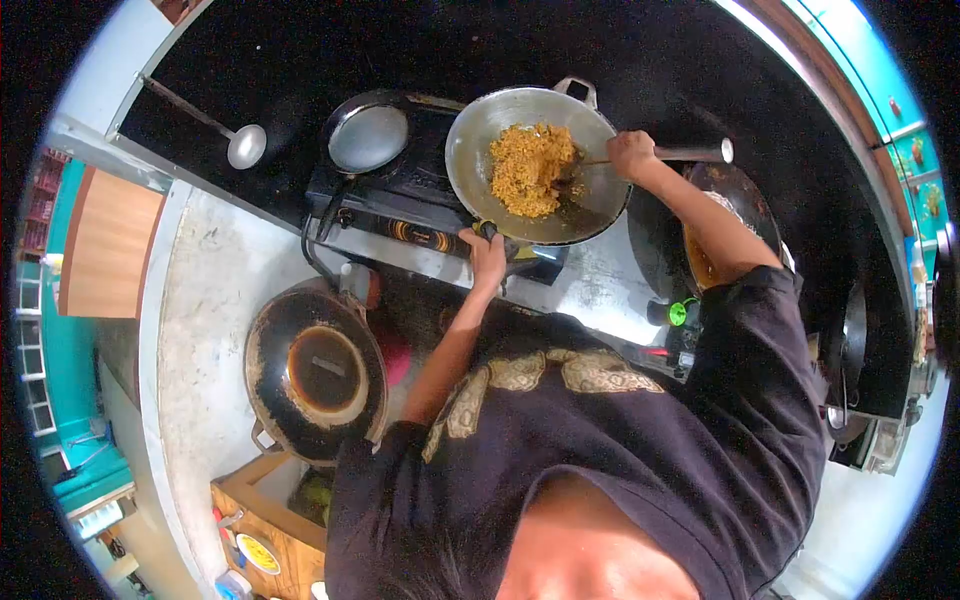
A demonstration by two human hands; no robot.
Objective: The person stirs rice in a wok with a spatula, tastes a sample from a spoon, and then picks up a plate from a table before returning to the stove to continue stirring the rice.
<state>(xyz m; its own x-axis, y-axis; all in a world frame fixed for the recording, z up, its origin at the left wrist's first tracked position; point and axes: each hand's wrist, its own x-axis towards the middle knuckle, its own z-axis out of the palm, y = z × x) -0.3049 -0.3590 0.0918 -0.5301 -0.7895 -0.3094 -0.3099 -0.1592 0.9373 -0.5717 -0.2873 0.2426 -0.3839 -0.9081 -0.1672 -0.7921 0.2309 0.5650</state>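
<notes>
A large metal wok (470, 150) stands over the gas stove (420, 232), with a mound of orange-brown fried rice (530, 170) inside. My left hand (485, 258) is closed around the wok's near handle, which is mostly covered by my fingers. At the wok's right rim, my right hand (633, 155) grips a spatula (695, 154). Its thick handle end sticks out to the right of my fist, while the thin shaft runs left into the rice. The rice hides the spatula's blade.
A small frying pan (368, 138) sits on the stove's left side. Beyond it lies a ladle (246, 146). A large dark wok (325, 365) hangs or rests at lower left. Right of me are a pan with brown contents (700, 265) and a green-capped bottle (677, 314).
</notes>
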